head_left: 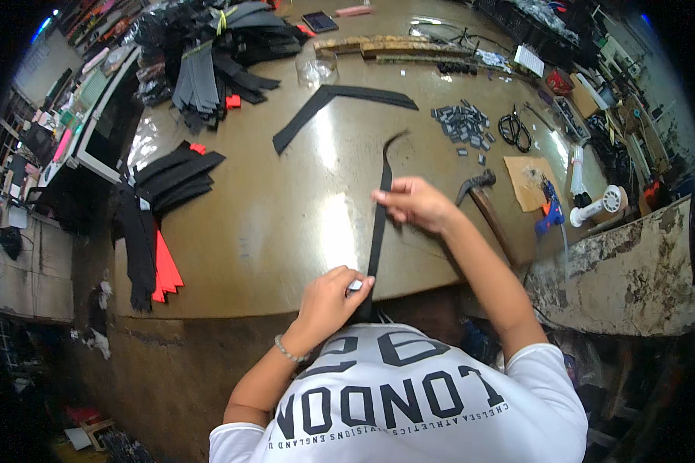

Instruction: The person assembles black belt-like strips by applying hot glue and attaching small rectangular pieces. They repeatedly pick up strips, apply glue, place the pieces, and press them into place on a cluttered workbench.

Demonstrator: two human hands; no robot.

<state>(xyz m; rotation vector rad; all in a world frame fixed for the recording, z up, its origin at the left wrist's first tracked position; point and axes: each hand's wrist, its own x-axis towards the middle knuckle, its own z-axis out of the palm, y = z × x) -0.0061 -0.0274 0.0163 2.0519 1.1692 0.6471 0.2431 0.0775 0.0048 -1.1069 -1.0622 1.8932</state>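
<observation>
A long black strap (377, 245) runs from the table's front edge away from me, its thin far end curling to the right. My left hand (330, 299) is closed around its near part, just at the front edge. A small pale piece (354, 285) shows between the left thumb and fingers; I cannot tell its kind. Farther up, my right hand (415, 204) pinches the strap between thumb and fingers. Whatever lies below the left hand is mostly hidden by my body. Another black strip (328, 94), folded into an angle, lies flat beyond both hands.
Right of my hands lie a hammer (488, 207), black scissors (515, 133), a heap of small metal pieces (461, 126), a blue glue gun (550, 211) and a white spool (597, 207). Black strips (176, 181) with red ones (164, 266) lie left; wooden bars (409, 49) lie at the back.
</observation>
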